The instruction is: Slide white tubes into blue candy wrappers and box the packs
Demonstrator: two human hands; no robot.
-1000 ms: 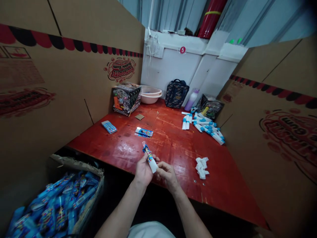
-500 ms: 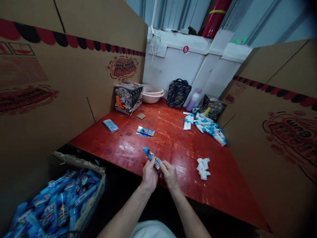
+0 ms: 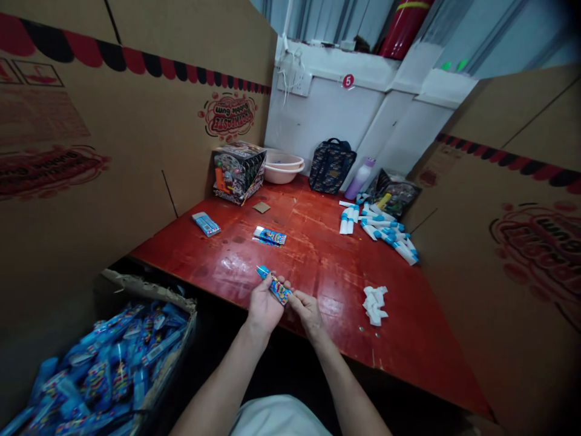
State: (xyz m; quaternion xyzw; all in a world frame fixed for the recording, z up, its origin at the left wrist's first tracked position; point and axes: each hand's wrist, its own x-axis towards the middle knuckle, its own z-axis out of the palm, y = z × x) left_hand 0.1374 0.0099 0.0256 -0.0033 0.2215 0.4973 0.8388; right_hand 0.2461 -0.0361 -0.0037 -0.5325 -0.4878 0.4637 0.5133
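Note:
A small blue tube (image 3: 278, 289) with a colourful printed wrap and a blue cap lies slanted across my left hand (image 3: 264, 304), whose fingers and thumb hold it. The thumb and fingers of my right hand (image 3: 307, 310) pinch its lower end. Both hands are above the front edge of the red table (image 3: 327, 272). Just beyond them lie colourful printed wrappers (image 3: 271, 235), flat on the tabletop. Farther left rests a stack of blue printed sleeves (image 3: 206, 223).
White tubes with blue caps (image 3: 385, 227) are heaped at the right, behind crumpled white paper (image 3: 375, 304). A carton of finished-looking blue tubes (image 3: 104, 375) stands low at the left. Bowls (image 3: 282, 174), a dark bag (image 3: 333, 166) and a purple bottle (image 3: 360, 180) line the back.
The tube has turned so more of its printed front shows. My left hand has shifted slightly left and opened its palm upward. The right hand keeps hold of the lower end.

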